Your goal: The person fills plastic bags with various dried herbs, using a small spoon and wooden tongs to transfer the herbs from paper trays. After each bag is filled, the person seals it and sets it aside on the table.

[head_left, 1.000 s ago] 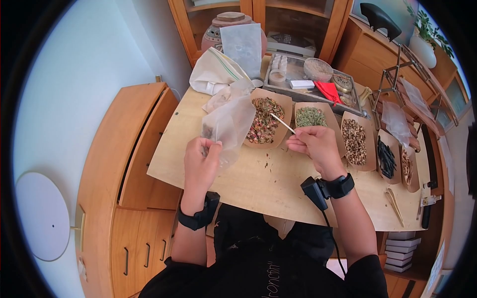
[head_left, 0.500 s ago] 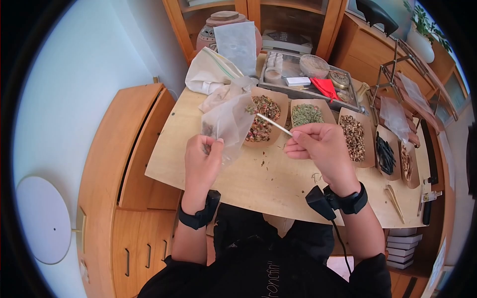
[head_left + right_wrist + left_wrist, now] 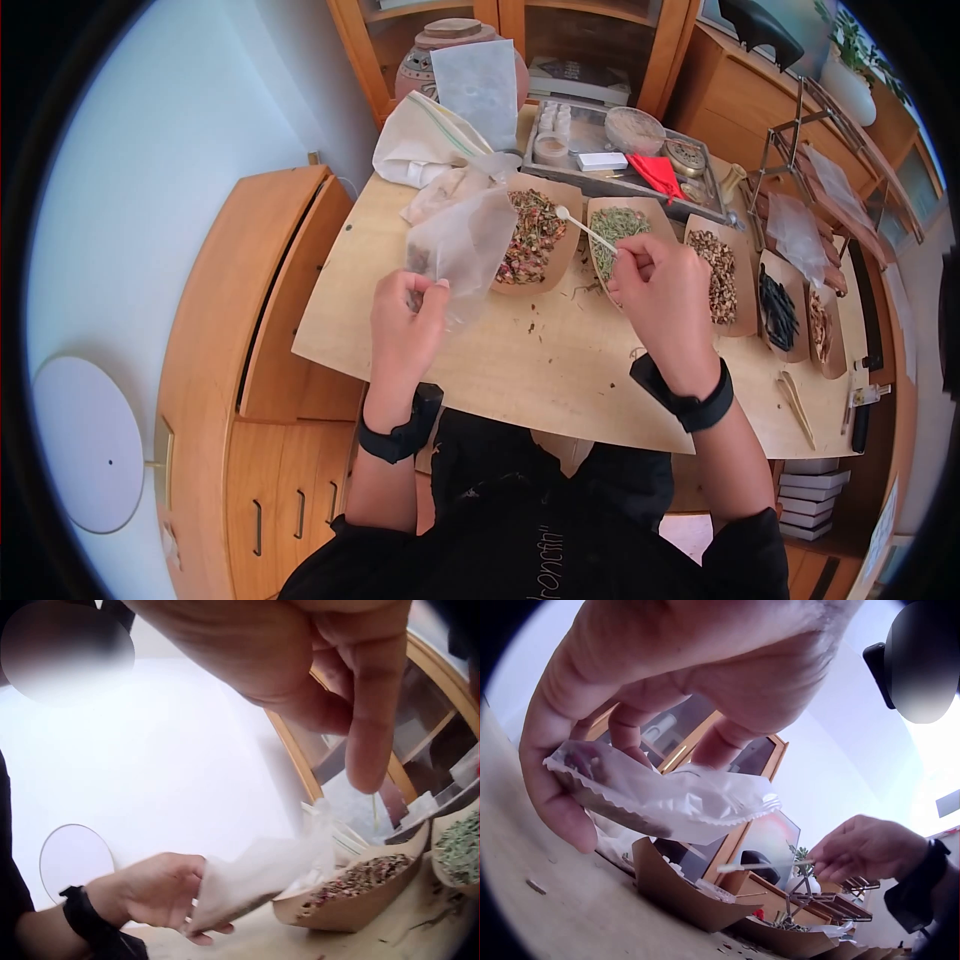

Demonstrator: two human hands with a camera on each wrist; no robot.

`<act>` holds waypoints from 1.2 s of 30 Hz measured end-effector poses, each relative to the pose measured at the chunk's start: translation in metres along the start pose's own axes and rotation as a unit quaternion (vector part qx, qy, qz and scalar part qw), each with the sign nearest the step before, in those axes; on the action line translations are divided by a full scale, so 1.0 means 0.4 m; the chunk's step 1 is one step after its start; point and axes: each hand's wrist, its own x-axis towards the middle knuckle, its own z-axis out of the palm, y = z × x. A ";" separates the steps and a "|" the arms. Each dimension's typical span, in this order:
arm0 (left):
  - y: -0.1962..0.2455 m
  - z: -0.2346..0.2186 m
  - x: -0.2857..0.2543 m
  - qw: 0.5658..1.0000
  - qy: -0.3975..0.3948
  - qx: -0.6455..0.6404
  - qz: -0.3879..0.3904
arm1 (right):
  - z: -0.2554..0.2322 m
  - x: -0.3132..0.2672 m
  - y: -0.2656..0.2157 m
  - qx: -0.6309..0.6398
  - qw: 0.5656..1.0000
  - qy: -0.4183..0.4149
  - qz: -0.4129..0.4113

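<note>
My left hand pinches the lower left edge of a translucent bag, which stands tilted with its mouth toward the trays. In the left wrist view, dark dried bits show through the bag. My right hand pinches a thin pale spoon by its handle end, fingertips over the green herb tray. The spoon's small bowl looks bare and overlaps the right rim of the paper tray of dried flowers. Beside it is the paper tray of green herb.
Paper trays of brown pieces, dark strips and pale slices line the right. Behind stand a grey tray with a red pouch and a cloth bag. Wooden tweezers lie front right.
My right hand first brought the spoon left to the bag's mouth with bits at its tip, then drew it back right, its bowl now bare. The left hand holds the bag nearly still.
</note>
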 end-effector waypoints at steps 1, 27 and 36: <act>0.001 -0.001 0.001 1.000 0.002 -0.009 -0.008 | 0.009 0.008 0.023 -0.023 1.000 0.006 -0.012; -0.022 -0.004 0.010 1.000 0.017 0.020 0.011 | 0.089 0.089 0.128 0.381 0.874 -0.128 0.275; -0.022 0.001 0.012 0.999 0.021 0.030 0.018 | 0.060 0.072 0.107 0.399 0.874 -0.109 0.255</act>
